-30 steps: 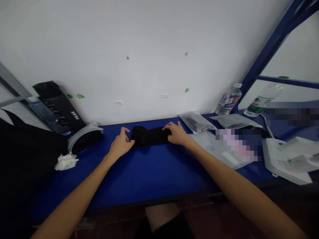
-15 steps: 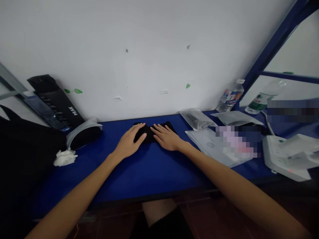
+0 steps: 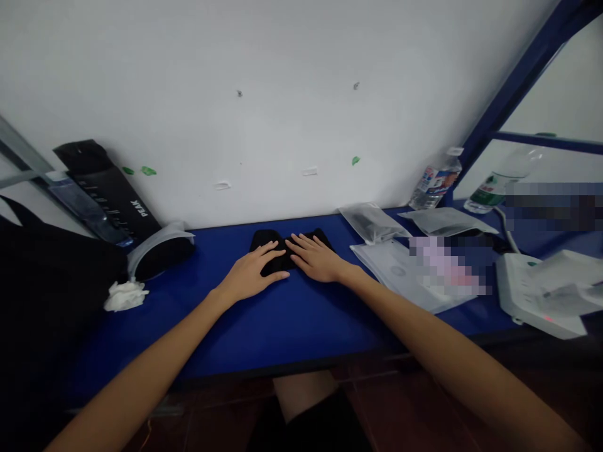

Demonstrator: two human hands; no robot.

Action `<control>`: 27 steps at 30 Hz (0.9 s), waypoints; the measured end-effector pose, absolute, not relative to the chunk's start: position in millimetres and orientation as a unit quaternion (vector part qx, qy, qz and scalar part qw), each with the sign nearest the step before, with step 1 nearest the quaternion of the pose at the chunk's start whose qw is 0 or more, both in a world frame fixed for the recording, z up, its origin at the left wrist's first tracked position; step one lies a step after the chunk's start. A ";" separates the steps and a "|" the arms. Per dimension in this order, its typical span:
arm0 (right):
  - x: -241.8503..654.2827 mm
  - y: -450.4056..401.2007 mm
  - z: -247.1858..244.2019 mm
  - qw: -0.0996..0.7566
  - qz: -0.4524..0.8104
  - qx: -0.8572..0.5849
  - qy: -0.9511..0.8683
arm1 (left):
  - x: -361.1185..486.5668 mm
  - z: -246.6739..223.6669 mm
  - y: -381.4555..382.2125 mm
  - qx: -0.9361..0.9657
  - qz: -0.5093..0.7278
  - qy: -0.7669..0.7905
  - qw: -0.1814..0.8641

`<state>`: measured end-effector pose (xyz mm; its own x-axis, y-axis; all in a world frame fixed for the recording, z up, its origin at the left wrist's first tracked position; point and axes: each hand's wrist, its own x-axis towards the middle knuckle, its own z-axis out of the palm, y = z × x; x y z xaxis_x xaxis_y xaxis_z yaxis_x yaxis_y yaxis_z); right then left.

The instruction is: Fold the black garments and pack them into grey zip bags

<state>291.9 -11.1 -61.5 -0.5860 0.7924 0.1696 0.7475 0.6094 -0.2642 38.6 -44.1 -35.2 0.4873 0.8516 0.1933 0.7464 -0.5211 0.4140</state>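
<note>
Resting flat and open, gripping nothing, the left hand (image 3: 249, 276) and right hand (image 3: 315, 260) pressed the black cloth (image 3: 266, 240); any sideways slide could ruck it.

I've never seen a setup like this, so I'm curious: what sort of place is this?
Probably a plain workroom or packing corner: a blue-topped bench with blue metal frame against a white wall, plastic bags and a water bottle on it, the left hand and right hand on black cloth.
</note>
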 end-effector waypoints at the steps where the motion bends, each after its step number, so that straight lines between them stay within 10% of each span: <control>1: 292.4 -11.1 -61.5 0.136 0.084 -0.432 -0.887 | 38.7 -35.7 -43.9 0.847 0.199 0.472 0.138; 15: 291.0 -11.8 -62.5 0.135 0.081 -0.446 -0.881 | 20.9 -14.4 -39.1 0.744 0.385 0.546 -0.025; 27: 297.6 -7.3 -58.3 0.112 0.101 -0.459 -0.875 | 19.2 -19.5 -36.9 0.770 0.206 0.604 0.015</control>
<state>297.6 -7.3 -58.3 -0.5535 0.8264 0.1035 0.7809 0.5581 -0.2806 19.2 -36.9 -19.5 0.1862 0.9359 0.2990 0.9237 -0.2704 0.2714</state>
